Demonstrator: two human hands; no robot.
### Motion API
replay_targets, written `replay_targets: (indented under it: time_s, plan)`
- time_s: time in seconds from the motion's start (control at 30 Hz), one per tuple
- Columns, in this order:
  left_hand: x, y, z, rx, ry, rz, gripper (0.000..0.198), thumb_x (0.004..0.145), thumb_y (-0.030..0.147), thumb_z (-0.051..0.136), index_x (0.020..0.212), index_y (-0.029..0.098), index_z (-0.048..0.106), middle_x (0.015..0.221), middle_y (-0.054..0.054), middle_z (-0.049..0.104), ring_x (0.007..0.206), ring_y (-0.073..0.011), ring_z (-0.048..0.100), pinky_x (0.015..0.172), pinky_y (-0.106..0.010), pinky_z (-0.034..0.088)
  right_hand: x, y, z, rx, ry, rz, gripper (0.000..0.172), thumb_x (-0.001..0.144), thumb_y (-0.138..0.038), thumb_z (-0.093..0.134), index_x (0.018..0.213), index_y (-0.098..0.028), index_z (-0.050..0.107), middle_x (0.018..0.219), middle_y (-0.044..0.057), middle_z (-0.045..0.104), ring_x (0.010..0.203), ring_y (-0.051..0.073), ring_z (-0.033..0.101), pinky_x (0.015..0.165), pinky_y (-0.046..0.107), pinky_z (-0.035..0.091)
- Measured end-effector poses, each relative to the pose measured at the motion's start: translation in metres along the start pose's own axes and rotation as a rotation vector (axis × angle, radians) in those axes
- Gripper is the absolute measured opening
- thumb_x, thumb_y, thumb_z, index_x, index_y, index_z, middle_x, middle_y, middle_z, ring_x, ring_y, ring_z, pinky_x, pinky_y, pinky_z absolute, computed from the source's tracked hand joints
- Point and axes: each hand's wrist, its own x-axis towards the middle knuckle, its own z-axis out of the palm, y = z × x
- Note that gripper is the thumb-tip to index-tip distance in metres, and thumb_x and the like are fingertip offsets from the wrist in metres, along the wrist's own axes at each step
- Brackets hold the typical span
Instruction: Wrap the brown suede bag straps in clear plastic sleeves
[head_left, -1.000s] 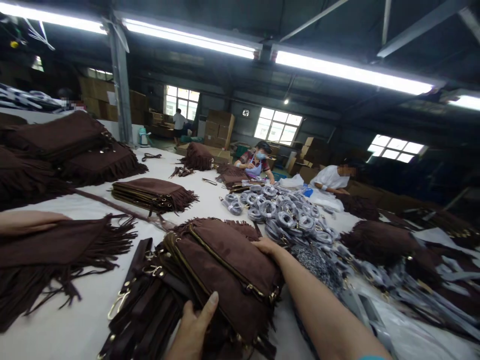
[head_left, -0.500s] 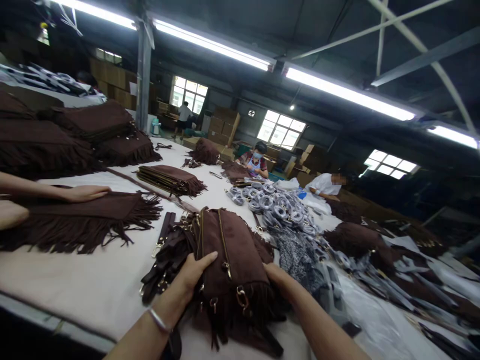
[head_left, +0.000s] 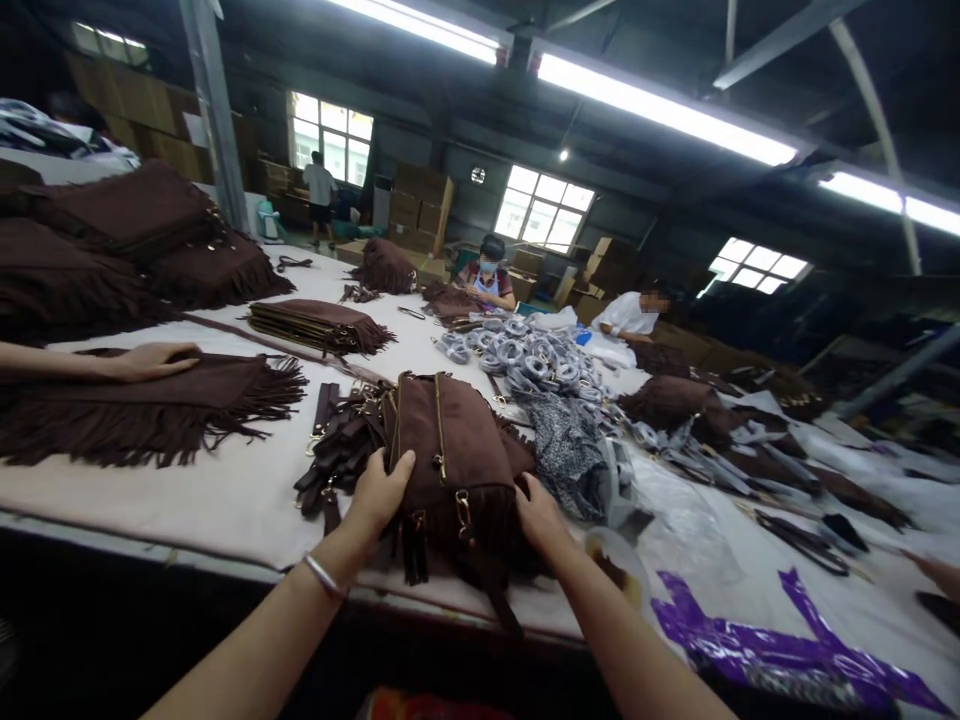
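Between my two hands sits a dark brown fringed bag (head_left: pixel 476 430) with gold zippers on its top and a gold clasp at its near end. My left hand (head_left: pixel 382 492) is closed on its near left side, thumb on top, the other fingers mostly hidden. At the right side my right hand (head_left: pixel 541 512) grips the bag, its fingertips tucked against the fringe. Brown straps with gold clips (head_left: pixel 339 465) lie heaped along the bag's left. A strap end hangs from the bag toward the table's front edge.
A co-worker's hand (head_left: pixel 154 362) rests on a fringed brown piece (head_left: pixel 172 395) at left. Stacked bags (head_left: pixel 319 325) lie behind, with coiled wrapped straps (head_left: pixel 536 355) farther right. Purple plastic (head_left: pixel 780 645) lies front right. Two seated people work across the table (head_left: pixel 225 500).
My view has shifted, showing more of the table's front edge and the purple plastic. Both hands keep hold of the bag. The co-worker's hand stays on the fringed piece.
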Motion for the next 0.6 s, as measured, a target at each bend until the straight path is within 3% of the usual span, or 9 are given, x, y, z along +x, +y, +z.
replay_targets:
  time_s: [0.1,0.17,0.27,0.37,0.43,0.53,0.6]
  plan:
    - [-0.036,0.004,-0.008,0.234,0.115,0.385,0.047,0.084,0.037,0.053,0.123,0.011,0.053,0.13,-0.019,0.054,0.124,-0.0293,0.047,0.108,-0.043,0.034,-0.041,0.001,-0.007,0.012,0.357,-0.252,0.043,0.089,-0.03,0.043,0.127,-0.011,0.053,0.127,0.018,0.054,0.119,0.027,0.048,0.103,0.04,0.036]
    - [-0.052,0.009,-0.007,0.272,0.124,0.574,0.036,0.085,0.031,0.052,0.117,0.015,0.057,0.126,-0.014,0.056,0.122,-0.0253,0.048,0.109,-0.039,0.034,-0.071,-0.007,-0.002,0.035,0.415,-0.453,0.029,0.091,-0.028,0.043,0.111,-0.017,0.061,0.109,0.013,0.061,0.105,0.025,0.055,0.095,0.038,0.041]
    - [-0.053,0.021,0.002,0.352,0.084,0.631,0.037,0.084,0.025,0.051,0.119,0.016,0.058,0.122,-0.013,0.059,0.119,-0.0257,0.05,0.107,-0.041,0.035,-0.101,-0.026,0.018,-0.007,0.238,-0.553,0.022,0.089,-0.031,0.05,0.101,-0.02,0.064,0.087,0.008,0.063,0.084,0.022,0.059,0.08,0.034,0.045]
    - [-0.036,0.037,0.012,0.486,0.037,0.566,0.041,0.08,0.024,0.055,0.12,0.016,0.06,0.125,-0.014,0.058,0.12,-0.0284,0.048,0.105,-0.045,0.035,-0.1,-0.041,0.042,-0.048,0.153,-0.426,0.027,0.08,-0.037,0.063,0.098,-0.018,0.066,0.084,0.009,0.064,0.079,0.024,0.059,0.073,0.034,0.045]
    - [-0.028,0.048,0.016,0.558,-0.027,0.545,0.036,0.079,0.025,0.056,0.115,0.019,0.063,0.122,-0.012,0.06,0.12,-0.0279,0.048,0.102,-0.044,0.037,-0.088,-0.045,0.05,0.0,0.124,-0.334,0.018,0.077,-0.034,0.063,0.083,-0.018,0.067,0.083,0.009,0.064,0.08,0.024,0.06,0.073,0.033,0.045]
    - [-0.027,0.062,0.021,0.621,-0.066,0.531,0.027,0.079,0.023,0.057,0.104,0.019,0.066,0.11,-0.011,0.065,0.113,-0.0259,0.052,0.098,-0.04,0.039,-0.072,-0.044,0.048,0.282,0.035,-0.245,0.012,0.073,-0.029,0.061,0.067,-0.018,0.063,0.073,0.006,0.064,0.076,0.022,0.06,0.071,0.031,0.046]
    - [-0.032,0.068,0.026,0.624,-0.062,0.547,0.022,0.079,0.021,0.058,0.099,0.017,0.066,0.103,-0.011,0.066,0.106,-0.025,0.056,0.095,-0.039,0.04,-0.069,-0.041,0.04,0.605,-0.089,-0.142,0.01,0.069,-0.028,0.061,0.072,-0.018,0.061,0.071,0.004,0.065,0.071,0.02,0.061,0.066,0.03,0.048]
